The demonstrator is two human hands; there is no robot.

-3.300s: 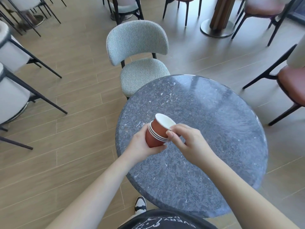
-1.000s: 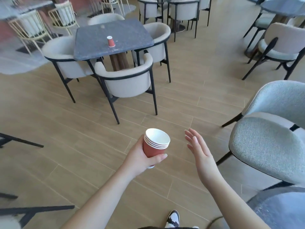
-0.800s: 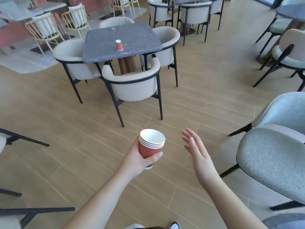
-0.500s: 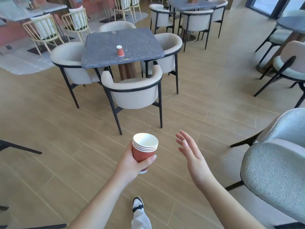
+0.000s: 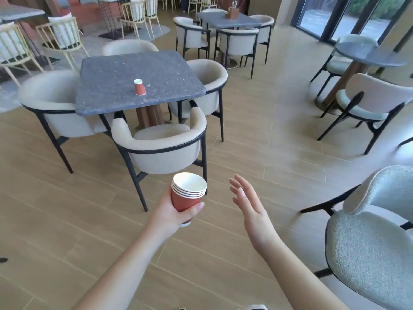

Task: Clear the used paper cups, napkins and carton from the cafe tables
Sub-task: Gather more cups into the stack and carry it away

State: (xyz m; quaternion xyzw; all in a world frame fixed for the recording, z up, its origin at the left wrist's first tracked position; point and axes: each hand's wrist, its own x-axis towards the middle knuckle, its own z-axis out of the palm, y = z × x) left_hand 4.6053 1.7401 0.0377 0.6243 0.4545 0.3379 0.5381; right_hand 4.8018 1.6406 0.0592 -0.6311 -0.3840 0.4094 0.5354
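My left hand (image 5: 171, 211) grips a stack of several nested red paper cups (image 5: 187, 194), upright, white inside, held over the wooden floor. My right hand (image 5: 248, 202) hovers to the right of the stack with straight fingers, holding nothing. Ahead, a single red paper cup (image 5: 139, 87) stands upright on a square grey stone table (image 5: 107, 86), well beyond both hands.
A beige armchair (image 5: 161, 148) stands between me and the square table, with more armchairs (image 5: 47, 104) on its other sides. A grey fabric chair (image 5: 371, 242) is close at my right. Further tables (image 5: 230, 19) and chairs fill the back; wooden floor lies between.
I have left the round table and moved towards the square table; it and its cup look larger and nearer. My left hand keeps the cup stack, my right hand stays open beside it.
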